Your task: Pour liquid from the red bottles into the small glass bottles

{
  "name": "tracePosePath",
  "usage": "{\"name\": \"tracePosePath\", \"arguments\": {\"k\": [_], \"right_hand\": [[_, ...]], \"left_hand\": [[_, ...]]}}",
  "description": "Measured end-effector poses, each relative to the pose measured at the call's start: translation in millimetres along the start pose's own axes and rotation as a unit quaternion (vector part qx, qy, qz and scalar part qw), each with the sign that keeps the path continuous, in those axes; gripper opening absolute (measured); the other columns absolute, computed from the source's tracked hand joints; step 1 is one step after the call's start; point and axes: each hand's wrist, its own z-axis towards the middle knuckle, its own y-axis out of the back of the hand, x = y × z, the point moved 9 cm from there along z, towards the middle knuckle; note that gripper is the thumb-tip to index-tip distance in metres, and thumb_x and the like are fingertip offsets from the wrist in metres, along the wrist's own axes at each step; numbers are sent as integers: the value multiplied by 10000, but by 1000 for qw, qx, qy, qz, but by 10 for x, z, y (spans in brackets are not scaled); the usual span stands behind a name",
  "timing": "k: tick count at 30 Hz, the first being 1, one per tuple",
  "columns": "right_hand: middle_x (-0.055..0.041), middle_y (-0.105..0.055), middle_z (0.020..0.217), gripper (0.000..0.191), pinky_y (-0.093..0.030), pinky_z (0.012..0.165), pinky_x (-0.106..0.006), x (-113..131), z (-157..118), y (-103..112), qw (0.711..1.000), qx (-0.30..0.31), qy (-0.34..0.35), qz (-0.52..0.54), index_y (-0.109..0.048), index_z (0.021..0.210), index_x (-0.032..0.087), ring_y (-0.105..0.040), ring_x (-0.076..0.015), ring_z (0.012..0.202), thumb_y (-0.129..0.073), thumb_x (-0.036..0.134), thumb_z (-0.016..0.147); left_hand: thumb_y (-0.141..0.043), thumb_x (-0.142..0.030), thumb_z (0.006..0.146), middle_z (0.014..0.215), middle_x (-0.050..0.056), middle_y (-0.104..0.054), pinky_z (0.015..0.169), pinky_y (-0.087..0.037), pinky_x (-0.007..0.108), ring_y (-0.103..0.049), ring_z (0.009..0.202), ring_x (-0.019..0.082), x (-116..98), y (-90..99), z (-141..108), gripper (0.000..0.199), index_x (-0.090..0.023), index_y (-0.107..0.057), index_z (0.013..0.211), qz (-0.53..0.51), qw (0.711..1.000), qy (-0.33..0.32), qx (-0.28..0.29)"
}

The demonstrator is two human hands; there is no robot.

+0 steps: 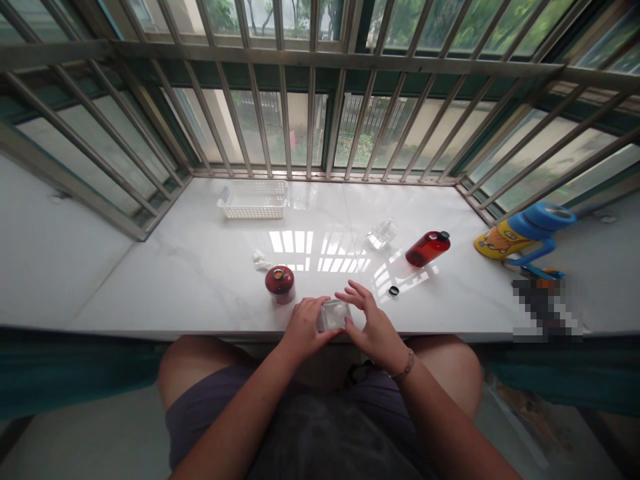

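Clear square container (334,315): one, sitting between the hands at the near edge of the white counter (180,280). Left hand (306,325): is gripping the container's left side. Right hand (371,327): is spreading its fingers, open, at the right side; thumb contact cannot be told. Red bottle (281,285): one, standing uncapped, left of the hands. Dark-topped red bottle (427,249): one, lying farther right. Small black ring (393,291): one, resting between right hand and dark-topped red bottle.
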Motion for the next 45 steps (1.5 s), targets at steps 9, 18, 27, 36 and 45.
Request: {"name": "tracePosePath", "arguments": {"k": [9, 18, 27, 36, 45], "right_hand": [[-77, -704, 1315, 806, -508, 1200, -570, -36, 33, 8, 1000, -3, 5, -24, -274, 1666, 323, -632, -295, 1363, -658, 172, 973], [-71, -697, 1190, 830, -513, 1189, -614, -11, 66, 45, 996, -47, 28, -73, -331, 1646, 299, -679, -311, 1220, -783, 289, 950], [-198, -523, 1499, 1098, -492, 1202, -645, 110, 64, 126, 986, -96, 54, -129, -241, 1682, 262, -554, -398, 1405, -924, 404, 834], [-140, -619, 1430, 879, -503, 1198, -590, 99, 4, -66, 997, -32, 10, -63, -190, 1694, 269, -612, -318, 1365, -661, 189, 956], [-88, -714, 1226, 689, -564, 1114, -570, 46, 61, 28, 996, -60, -5, -73, -388, 1603, 277, -707, -307, 1183, -705, 277, 991]], "left_hand": [[-909, -408, 839, 1326, 134, -719, 1055, -550, 540, -664, 1216, 356, 16, 6, -5, 681, -237, -600, 1422, 0, 1000, 5, -2], [-872, -401, 877, 1336, 143, -711, 1062, -538, 549, -651, 1224, 356, 30, -1, -5, 644, -233, -590, 1430, 1, 1000, 6, 0], [-874, -394, 869, 1374, 151, -705, 1082, -532, 559, -645, 1247, 363, 33, -5, -13, 668, -222, -584, 1446, -2, 1000, 5, 4], [-853, -299, 844, 1345, 142, -712, 1080, -537, 542, -653, 1231, 354, 31, -1, -15, 647, -214, -596, 1432, 6, 1000, 12, -2], [-898, -462, 859, 1330, 135, -718, 1063, -544, 533, -665, 1218, 354, 20, 8, -13, 686, -233, -598, 1432, 9, 1000, 8, -9]]}}
